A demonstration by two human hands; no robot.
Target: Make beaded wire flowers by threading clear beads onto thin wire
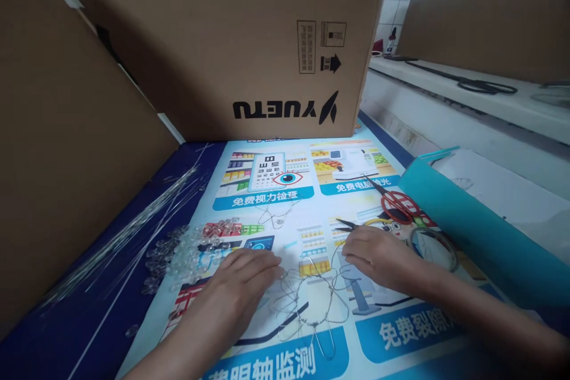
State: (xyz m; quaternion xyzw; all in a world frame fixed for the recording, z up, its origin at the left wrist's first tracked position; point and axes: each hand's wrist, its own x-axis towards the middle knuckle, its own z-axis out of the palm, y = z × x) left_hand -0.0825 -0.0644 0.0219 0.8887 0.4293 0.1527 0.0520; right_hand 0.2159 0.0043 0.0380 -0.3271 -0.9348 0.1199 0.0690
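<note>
Your left hand (243, 288) lies flat on the picture mat (401, 332). Its fingers are loose and stretched out, and the tips touch the left side of the bent wire (312, 303). Your right hand (378, 256) is at the wire's right side with its fingers curled close together. You cannot tell if they pinch the wire or only rest on it. The bent wire lies on the mat between your two hands, with its loops reaching down toward you.

Room is tight. A big cardboard box (222, 41) stands at the far edge of the mat. A cardboard wall (57, 160) closes in the left side. On the right, a teal sheet (481, 231) slopes up just beside your right wrist. The bare part of the mat is in the middle, between your hands and the box.

The bent wire is thin, grey and wiggly. A heap of clear beads (187, 249), small, round and shiny, sits just past your left fingers. Long straight wires (124, 237) lie in a bundle further left, on the dark blue edge. Black pliers (347, 225) lie just beyond your right fingers. Scissors (396, 202) with red handles lie near them. A round ring of wire (434, 246) rests beside your right hand. The mat is smooth and glossy, with bright cartoon pictures.
</note>
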